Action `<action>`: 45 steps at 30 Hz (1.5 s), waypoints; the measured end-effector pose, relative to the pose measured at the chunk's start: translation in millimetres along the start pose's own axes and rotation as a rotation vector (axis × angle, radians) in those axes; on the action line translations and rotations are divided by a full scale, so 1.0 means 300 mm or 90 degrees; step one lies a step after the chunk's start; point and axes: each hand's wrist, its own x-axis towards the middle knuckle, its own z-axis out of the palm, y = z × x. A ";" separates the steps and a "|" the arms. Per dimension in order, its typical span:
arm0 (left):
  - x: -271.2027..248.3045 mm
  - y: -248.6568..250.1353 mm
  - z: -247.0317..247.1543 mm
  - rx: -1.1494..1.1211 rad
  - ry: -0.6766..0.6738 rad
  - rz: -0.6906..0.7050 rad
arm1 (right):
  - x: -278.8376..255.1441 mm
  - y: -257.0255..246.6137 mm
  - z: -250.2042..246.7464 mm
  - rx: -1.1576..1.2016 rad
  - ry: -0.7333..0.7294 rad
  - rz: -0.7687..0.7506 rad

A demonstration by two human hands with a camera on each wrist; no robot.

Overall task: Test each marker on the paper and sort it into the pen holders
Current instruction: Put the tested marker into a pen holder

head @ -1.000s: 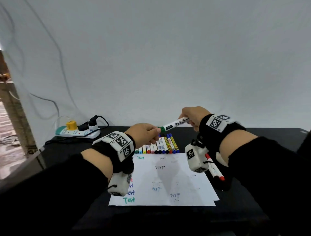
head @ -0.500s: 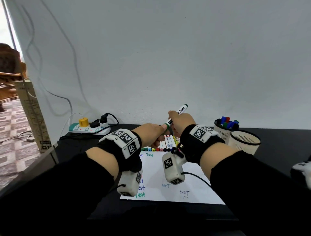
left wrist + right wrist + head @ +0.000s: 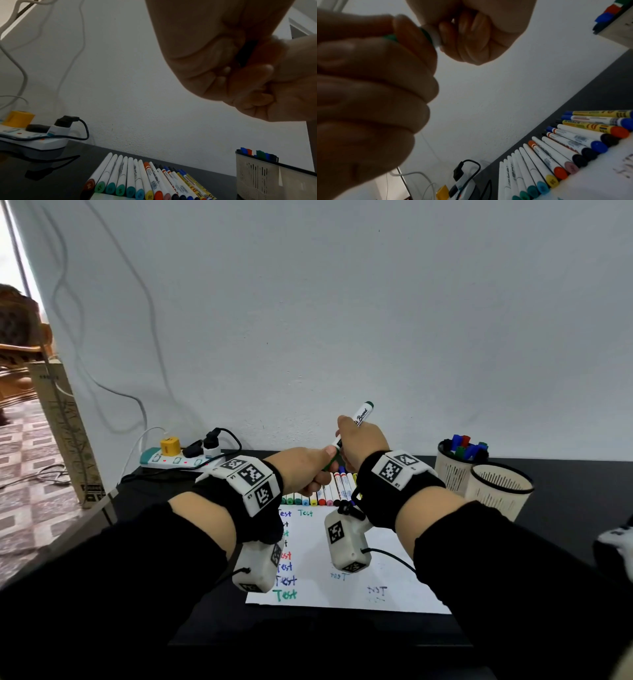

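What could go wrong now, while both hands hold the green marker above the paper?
1. The left hand pinches the green cap while the right hand grips the green marker; a sudden pull may jerk the tip and stain fingers.
2. The hands work directly above the row of markers; a dropped cap could scatter them.
3. A wide elbow swing may hit the pen holders on the right.

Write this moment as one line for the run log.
right hand: grips green marker | left hand: pinches its cap | over paper | not yet sorted
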 end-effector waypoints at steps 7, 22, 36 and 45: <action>0.003 0.026 0.005 0.387 0.125 -0.012 | 0.010 -0.042 0.011 -0.073 0.013 0.110; -0.030 0.015 -0.016 0.454 0.118 0.012 | 0.016 -0.038 -0.008 -0.068 -0.016 0.091; -0.018 -0.056 -0.084 0.410 0.097 0.000 | 0.076 0.049 -0.035 0.100 0.024 0.138; 0.057 -0.209 -0.096 0.283 0.204 -0.036 | 0.106 0.144 -0.004 0.165 0.010 0.177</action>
